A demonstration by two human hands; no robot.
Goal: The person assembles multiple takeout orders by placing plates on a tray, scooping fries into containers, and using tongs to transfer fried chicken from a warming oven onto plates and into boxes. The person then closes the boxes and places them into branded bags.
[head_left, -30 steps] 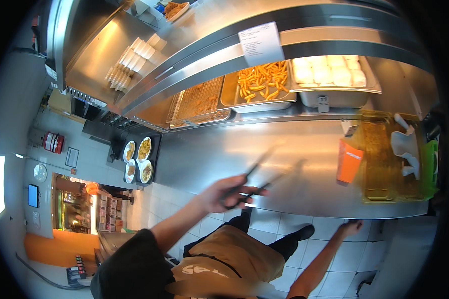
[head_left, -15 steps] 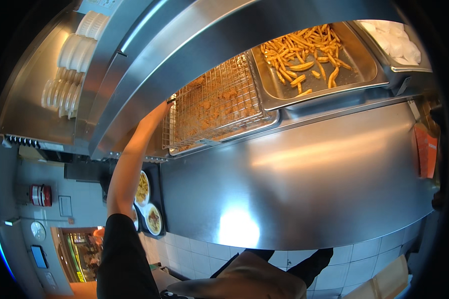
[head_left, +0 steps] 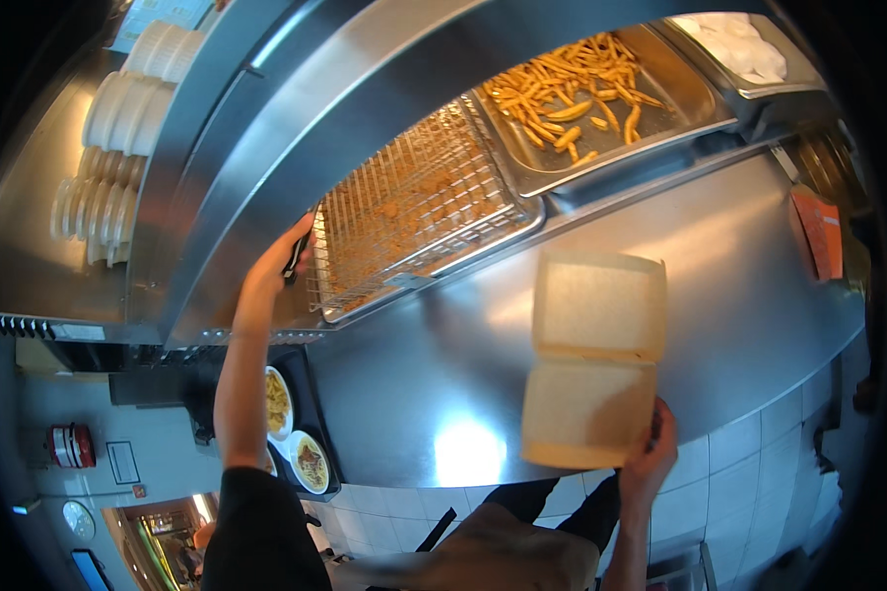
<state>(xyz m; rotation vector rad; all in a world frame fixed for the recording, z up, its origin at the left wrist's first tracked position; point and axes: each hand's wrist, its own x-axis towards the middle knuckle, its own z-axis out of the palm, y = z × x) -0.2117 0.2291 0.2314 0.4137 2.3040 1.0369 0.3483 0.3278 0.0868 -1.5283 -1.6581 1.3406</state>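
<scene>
My left hand point(head_left: 278, 258) grips a black-handled utensil point(head_left: 298, 258) at the left edge of the wire rack point(head_left: 404, 207). The utensil's working end is hard to make out. Beneath the rack lies a metal tray with brown crumbs. My right hand point(head_left: 652, 448) holds an open brown cardboard clamshell box point(head_left: 599, 310) by its lower right corner. Both halves are unfolded above the steel counter point(head_left: 443, 364), and the box's inside looks bare apart from a shadow.
Beyond the rack sit a pan of fries point(head_left: 650, 108) and a pan with white packets point(head_left: 734, 49). A steel hood point(head_left: 296, 128) overhangs them. Stacked white containers point(head_left: 128, 113) stand at upper left. Bowls of food point(head_left: 308, 461) rest on a black tray, and an orange carton point(head_left: 816, 234) is at right.
My left hand has drawn back from under the hood, and the black-handled utensil now shows in it. My right hand has come into view with the open box.
</scene>
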